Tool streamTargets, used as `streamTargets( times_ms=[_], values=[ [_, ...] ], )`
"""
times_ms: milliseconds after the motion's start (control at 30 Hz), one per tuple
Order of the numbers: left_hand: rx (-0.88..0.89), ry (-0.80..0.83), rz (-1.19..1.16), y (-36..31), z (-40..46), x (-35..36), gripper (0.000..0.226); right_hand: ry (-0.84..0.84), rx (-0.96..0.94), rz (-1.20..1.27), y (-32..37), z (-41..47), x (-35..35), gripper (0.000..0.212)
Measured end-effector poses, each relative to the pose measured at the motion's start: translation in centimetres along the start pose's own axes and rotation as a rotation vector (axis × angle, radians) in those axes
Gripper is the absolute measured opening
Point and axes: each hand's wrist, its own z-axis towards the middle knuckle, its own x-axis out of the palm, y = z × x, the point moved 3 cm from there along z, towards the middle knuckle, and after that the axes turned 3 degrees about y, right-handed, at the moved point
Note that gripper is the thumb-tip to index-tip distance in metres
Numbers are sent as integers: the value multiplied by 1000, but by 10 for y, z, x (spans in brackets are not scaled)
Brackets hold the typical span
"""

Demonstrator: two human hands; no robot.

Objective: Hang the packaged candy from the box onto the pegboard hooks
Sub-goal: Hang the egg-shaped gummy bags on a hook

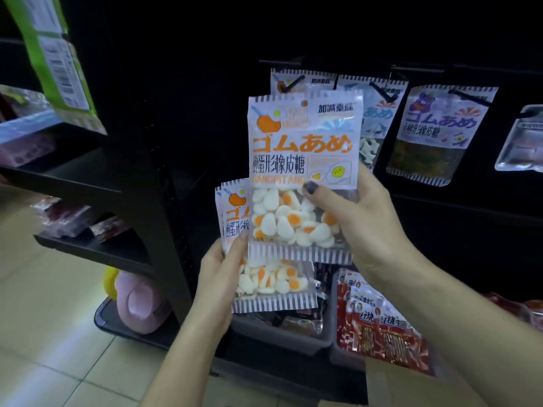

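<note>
My right hand [361, 227] pinches an upright pack of fried-egg gummy candy [302, 160] by its right side, thumb on the front. The pack is raised in front of the dark pegboard [338, 33], just below a hook [289, 85] that carries a matching egg candy pack. My left hand [220, 271] grips a small stack of the same egg candy packs [270, 283] lower down, partly hidden behind the raised pack. The cardboard box [408, 389] shows only as a corner at the bottom right.
More candy packs hang to the right: a shark-shaped one [379, 113], a bear one [435, 133] and a clear pouch [523, 142]. Bins of red snack packs [379, 327] sit below. Black shelves [88, 177] with goods stand on the left, above a tiled floor.
</note>
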Motion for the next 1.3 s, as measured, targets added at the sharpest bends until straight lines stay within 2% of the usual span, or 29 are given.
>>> streamTargets(
  times_ms=[233, 433, 700, 833, 1033, 1300],
  values=[
    [39, -60, -11, -3, 7, -1, 23, -11, 7, 12, 1, 23, 14, 25],
    [17, -65, -22, -2, 11, 0, 19, -42, 42, 58, -2, 38, 24, 25],
    [18, -62, -4, -3, 9, -4, 27, -71, 136, 114, -15, 48, 30, 22],
    [-34, -38, 46, 0, 9, -6, 39, -90, 197, 112, -26, 60, 30, 17],
    [-113, 11, 109, 13, 13, -3, 36, -132, 257, 92, -45, 105, 21, 9],
    [-91, 22, 152, 19, 27, 9, 35, -193, 296, 10, -60, 180, -8, 9]
  ],
)
